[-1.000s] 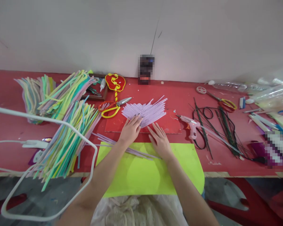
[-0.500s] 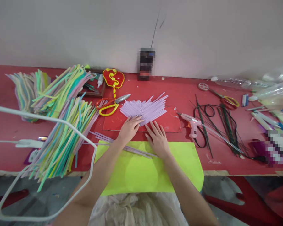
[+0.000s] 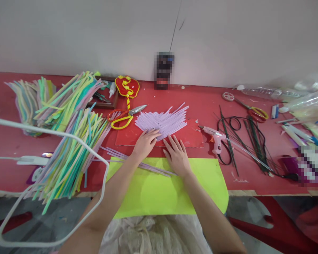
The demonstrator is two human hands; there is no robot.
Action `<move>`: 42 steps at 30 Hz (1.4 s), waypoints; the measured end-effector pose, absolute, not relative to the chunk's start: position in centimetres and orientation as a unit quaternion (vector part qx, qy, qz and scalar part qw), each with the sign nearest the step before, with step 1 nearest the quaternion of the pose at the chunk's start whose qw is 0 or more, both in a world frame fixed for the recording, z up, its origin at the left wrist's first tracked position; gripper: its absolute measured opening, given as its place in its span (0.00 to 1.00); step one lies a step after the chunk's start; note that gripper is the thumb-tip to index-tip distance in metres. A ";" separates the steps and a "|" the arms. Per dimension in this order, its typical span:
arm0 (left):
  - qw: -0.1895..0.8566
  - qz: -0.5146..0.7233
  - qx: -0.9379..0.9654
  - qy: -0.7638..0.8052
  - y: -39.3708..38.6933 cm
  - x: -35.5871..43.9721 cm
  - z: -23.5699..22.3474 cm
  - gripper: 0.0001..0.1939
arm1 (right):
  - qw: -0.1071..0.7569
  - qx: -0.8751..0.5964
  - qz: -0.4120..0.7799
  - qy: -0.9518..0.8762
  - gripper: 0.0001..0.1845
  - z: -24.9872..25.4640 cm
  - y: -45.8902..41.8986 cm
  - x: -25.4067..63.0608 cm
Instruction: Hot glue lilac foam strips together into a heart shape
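Note:
Lilac pipe cleaners (image 3: 161, 121) lie in a V-shaped, leaf-like fan on a red board (image 3: 127, 135). My left hand (image 3: 146, 141) rests flat on the lower left edge of the fan, its fingers stretched out. Beside the fan's lower tip, my right hand (image 3: 178, 155) lies palm down with fingers spread, fingertips at the lower right edge. Neither hand grips anything. Several loose lilac pipe cleaners (image 3: 151, 168) pass beneath my left wrist across a yellow-green sheet (image 3: 159, 197).
Bundles of coloured pipe cleaners (image 3: 71, 155) lie left, behind a white frame (image 3: 107, 176). Scissors (image 3: 129, 114) touch the board's upper left. Right are a pink glue gun (image 3: 216, 138), dark stems (image 3: 257, 141), more scissors (image 3: 257, 113) and plastic bottles (image 3: 265, 92).
The view has shifted very slightly. Both hands and the lilac fan stay in practically the same place.

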State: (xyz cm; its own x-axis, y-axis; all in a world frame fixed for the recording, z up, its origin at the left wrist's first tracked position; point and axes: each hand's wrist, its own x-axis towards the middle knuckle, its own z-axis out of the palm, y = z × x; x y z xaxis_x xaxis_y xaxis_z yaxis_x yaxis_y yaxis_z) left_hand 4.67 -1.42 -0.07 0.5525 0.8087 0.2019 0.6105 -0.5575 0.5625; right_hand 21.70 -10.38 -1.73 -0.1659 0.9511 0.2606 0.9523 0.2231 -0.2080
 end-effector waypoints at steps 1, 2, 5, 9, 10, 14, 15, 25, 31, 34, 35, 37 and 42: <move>0.220 0.226 0.853 0.415 -1.4 4.7 -0.1 0.19 | 0.169 -0.624 -0.002 -0.763 0.24 -1.7 -10.4 21.7; 0.220 0.226 0.854 0.414 -1.4 4.7 -0.1 0.19 | 0.168 -0.625 -0.001 -0.763 0.24 -1.7 -10.4 21.7; 0.221 0.227 0.854 0.412 -1.4 4.7 -0.2 0.19 | 0.167 -0.626 0.002 -0.762 0.25 -1.6 -10.3 21.6; 0.222 0.228 0.853 0.412 -1.4 4.7 -0.3 0.19 | 0.168 -0.626 0.001 -0.761 0.25 -1.6 -10.3 21.6; 0.222 0.229 0.853 0.413 -1.4 4.7 -0.3 0.19 | 0.169 -0.626 0.000 -0.761 0.25 -1.7 -10.4 21.6; 0.221 0.229 0.852 0.415 -1.3 4.7 -0.3 0.19 | 0.172 -0.624 0.000 -0.762 0.24 -1.8 -10.3 21.7; 0.221 0.229 0.852 0.416 -1.3 4.7 -0.3 0.19 | 0.173 -0.624 0.000 -0.762 0.24 -1.9 -10.3 21.7; 0.235 0.241 0.838 0.429 -1.1 5.0 -0.1 0.19 | 0.172 -0.622 -0.005 -0.764 0.25 -1.8 -10.3 21.8; 0.240 0.244 0.834 0.433 -1.1 5.1 0.0 0.19 | 0.174 -0.616 -0.005 -0.769 0.25 -1.9 -10.3 21.9; 0.233 0.245 0.836 0.432 -1.1 5.2 0.2 0.19 | 0.170 -0.616 -0.005 -0.769 0.25 -1.9 -10.3 21.9; 0.230 0.245 0.837 0.432 -1.1 5.2 0.3 0.19 | 0.169 -0.616 -0.006 -0.770 0.25 -1.9 -10.3 21.9; 0.227 0.244 0.838 0.431 -1.1 5.2 0.3 0.19 | 0.168 -0.616 -0.008 -0.770 0.25 -1.9 -10.3 21.9; 0.223 0.240 0.842 0.429 -1.1 5.1 0.3 0.19 | 0.172 -0.614 -0.010 -0.770 0.25 -1.9 -10.3 21.9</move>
